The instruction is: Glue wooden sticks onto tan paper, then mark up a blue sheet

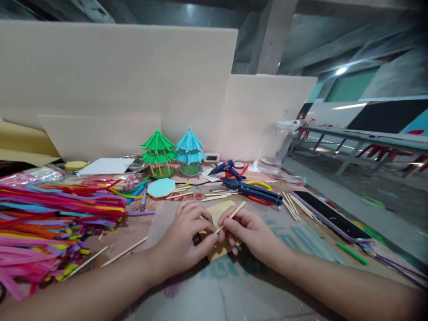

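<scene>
Between my two hands a short pale wooden stick (238, 210) is held at a slant, its upper end pointing right. My left hand (191, 235) pinches the lower end with thumb and fingertips. Farther up, the thumb and fingers of my right hand (245, 227) close on the same stick. Under both hands lies a yellow square of paper or card (219, 255), partly covered by the fingers. A small dark object (196, 239) shows beneath my left palm; its kind cannot be made out.
Bundles of colourful pipe cleaners (60, 223) fill the left. Behind stand a green model pavilion (158, 154) and a blue one (189, 151), near a light-blue octagon (161, 187). A glue gun (227, 169), dark blue cutter tool (254, 191), loose sticks (290, 206), phone (331, 216) and clear bottle (276, 147) lie right.
</scene>
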Available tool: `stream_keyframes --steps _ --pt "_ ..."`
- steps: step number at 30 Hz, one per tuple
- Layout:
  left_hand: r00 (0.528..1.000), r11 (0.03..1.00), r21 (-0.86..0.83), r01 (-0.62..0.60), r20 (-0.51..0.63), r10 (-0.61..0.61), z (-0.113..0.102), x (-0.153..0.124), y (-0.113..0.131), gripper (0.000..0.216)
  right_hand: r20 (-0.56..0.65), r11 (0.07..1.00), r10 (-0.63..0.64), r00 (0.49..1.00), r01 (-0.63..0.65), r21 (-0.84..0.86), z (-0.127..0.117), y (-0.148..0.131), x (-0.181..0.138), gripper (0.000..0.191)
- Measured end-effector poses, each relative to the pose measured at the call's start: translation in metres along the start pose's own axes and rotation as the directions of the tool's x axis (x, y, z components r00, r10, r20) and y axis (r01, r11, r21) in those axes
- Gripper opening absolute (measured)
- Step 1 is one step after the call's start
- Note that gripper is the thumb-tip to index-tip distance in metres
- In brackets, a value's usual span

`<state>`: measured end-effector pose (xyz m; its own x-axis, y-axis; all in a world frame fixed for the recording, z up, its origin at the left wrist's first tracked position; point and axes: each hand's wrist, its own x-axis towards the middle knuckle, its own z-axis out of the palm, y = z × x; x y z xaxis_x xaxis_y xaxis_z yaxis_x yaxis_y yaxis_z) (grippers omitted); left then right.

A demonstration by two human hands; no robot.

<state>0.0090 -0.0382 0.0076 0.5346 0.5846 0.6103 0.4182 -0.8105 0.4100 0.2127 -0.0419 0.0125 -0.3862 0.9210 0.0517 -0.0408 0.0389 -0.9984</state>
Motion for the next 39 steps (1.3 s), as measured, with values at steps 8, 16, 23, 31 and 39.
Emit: stream_keyframes --steps 8,16,23,31,39 --pt "1.000 0.999 0.051 0.008 0.014 -0.009 0.003 0.001 -0.004 0.015 -0.001 1.000 -0.006 1.000 0.006 -0.003 -0.001 0.002 0.005 0.047" --pt "1.000 0.999 0.047 0.004 0.025 -0.005 0.002 -0.001 -0.007 0.020 -0.045 1.000 0.013 0.999 -0.012 0.028 -0.003 0.001 0.006 0.049" --pt "0.999 0.999 -0.018 -0.026 0.042 0.027 0.002 -0.002 -0.010 0.020 0.002 0.999 0.010 1.000 -0.011 0.035 -0.002 0.001 0.005 0.049" --pt "0.999 0.999 -0.032 -0.031 0.026 0.032 0.006 -0.003 -0.014 0.012 -0.016 1.000 0.020 1.000 -0.020 0.022 -0.003 0.001 0.006 0.052" --pt "0.999 0.998 -0.047 -0.050 0.005 0.051 0.006 -0.004 -0.013 0.008 -0.005 1.000 0.017 1.000 -0.017 -0.009 -0.002 0.001 0.006 0.050"
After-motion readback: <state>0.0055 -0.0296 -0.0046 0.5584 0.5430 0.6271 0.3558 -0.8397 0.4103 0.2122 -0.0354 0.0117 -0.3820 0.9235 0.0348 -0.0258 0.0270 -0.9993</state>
